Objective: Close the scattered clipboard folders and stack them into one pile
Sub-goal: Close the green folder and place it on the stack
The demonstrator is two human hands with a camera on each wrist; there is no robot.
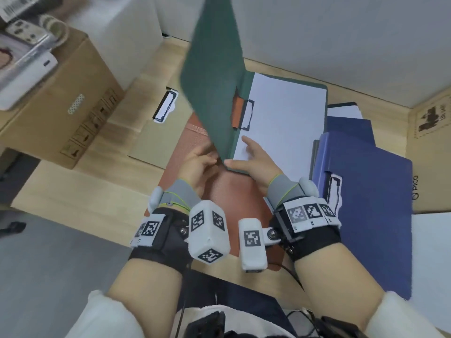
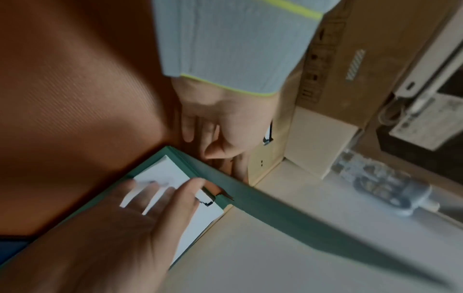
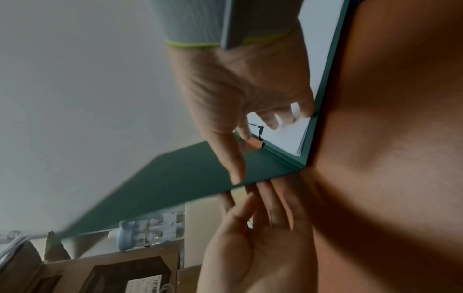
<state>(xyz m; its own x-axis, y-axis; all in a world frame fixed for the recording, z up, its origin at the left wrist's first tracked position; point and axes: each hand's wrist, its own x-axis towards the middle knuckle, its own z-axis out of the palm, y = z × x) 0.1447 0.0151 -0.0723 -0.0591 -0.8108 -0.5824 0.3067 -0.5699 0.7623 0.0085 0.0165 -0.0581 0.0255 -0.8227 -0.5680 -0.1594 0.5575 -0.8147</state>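
Left hand: the left hand (image 1: pixel 199 162) is at the near edge of the raised green cover (image 1: pixel 212 76), fingers straight and loose, fingertips touching the cover's outer face; nothing is gripped.
Right hand: the right hand (image 1: pixel 253 162) lies on the white paper (image 1: pixel 283 123) inside the same folder, fingers spread and flat on the sheet, thumb along the folder's near edge; it presses, it does not clasp.
Green folder: the green folder (image 1: pixel 244 98) lies half open on top of the orange folder (image 1: pixel 229 189), its cover standing steeply up from the spine and blurred, its back board flat with the paper under a black clip (image 1: pixel 247 115).
Orange folder: closed and flat beneath the green one, reaching toward the person.
Blue folders: the blue folders (image 1: pixel 366 215) lie to the right, overlapping one another, one showing a black clip and white paper near the right wrist.
Tan clipboard: a tan clipboard (image 1: pixel 156 140) with its own clip (image 1: pixel 164 107) lies to the left on the worktop (image 1: pixel 80 198), partly under the orange folder.
Surroundings: a cardboard box (image 1: pixel 63 118) stands at the left with devices on top, another cardboard box (image 1: pixel 432 152) at the right edge, and a white wall behind.
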